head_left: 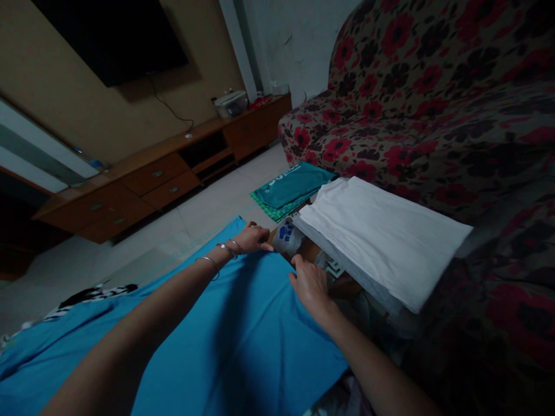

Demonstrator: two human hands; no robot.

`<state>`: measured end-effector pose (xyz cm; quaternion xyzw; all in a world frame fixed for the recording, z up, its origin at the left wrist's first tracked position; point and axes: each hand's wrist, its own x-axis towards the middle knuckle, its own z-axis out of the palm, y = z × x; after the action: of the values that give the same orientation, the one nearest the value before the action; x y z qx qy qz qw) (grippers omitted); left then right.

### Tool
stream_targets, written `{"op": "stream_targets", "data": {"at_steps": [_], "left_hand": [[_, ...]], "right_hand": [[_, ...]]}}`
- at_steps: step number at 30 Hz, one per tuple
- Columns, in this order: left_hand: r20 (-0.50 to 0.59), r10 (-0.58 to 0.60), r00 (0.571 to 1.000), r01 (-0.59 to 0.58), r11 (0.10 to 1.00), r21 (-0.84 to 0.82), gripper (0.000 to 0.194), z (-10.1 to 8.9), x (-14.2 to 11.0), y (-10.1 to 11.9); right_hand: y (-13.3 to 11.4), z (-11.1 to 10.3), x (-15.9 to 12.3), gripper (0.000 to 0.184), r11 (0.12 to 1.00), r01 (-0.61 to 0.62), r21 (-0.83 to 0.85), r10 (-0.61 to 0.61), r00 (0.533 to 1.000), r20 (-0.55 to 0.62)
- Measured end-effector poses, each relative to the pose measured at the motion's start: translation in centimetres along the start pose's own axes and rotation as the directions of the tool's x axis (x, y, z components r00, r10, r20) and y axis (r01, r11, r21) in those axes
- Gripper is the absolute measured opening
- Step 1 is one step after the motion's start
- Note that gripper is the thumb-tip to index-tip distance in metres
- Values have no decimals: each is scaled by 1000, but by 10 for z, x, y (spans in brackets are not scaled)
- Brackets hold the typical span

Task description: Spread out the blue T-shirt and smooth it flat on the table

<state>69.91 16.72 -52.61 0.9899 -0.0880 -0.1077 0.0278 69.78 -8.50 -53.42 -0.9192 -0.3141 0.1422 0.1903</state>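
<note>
A bright blue cloth [234, 323], likely a garment, lies spread out below me and fills the lower part of the view. My left hand [254, 238], with thin metal bangles on the wrist, grips its far edge. My right hand [310, 286] holds the same edge further along, with the thumb raised. Just past my hands sits a clear plastic bag with blue print [286, 238] on a brown cardboard surface [306, 249]. A folded white cloth [381, 240] rests on grey fabric to the right. A folded teal shirt [288, 188] lies beyond them.
A red-flowered sofa [416, 127] runs along the right side. A low wooden cabinet with drawers [139, 193] stands across the tiled floor [217, 196], below a wall-mounted television [108, 34]. A black-and-white patterned cloth [91, 296] lies beyond the blue cloth's left side.
</note>
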Motion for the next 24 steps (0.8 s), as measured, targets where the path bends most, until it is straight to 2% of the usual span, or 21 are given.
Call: {"op": "stream_targets", "data": {"at_steps": [6, 12, 18, 24], "left_hand": [[156, -120, 980, 95, 983, 159, 6, -13, 2, -52], [166, -185, 969, 136, 953, 269, 24, -19, 9, -95], [68, -340, 938, 295, 886, 357, 23, -20, 7, -118], [-21, -432, 902, 414, 849, 329, 34, -8, 1, -137]], "right_hand": [[3, 4, 1, 14, 999, 42, -4, -43, 999, -22], [5, 8, 1, 11, 999, 52, 9, -52, 998, -29], [7, 10, 4, 10, 997, 65, 30, -64, 998, -21], [10, 12, 7, 11, 995, 77, 56, -76, 997, -17]]}}
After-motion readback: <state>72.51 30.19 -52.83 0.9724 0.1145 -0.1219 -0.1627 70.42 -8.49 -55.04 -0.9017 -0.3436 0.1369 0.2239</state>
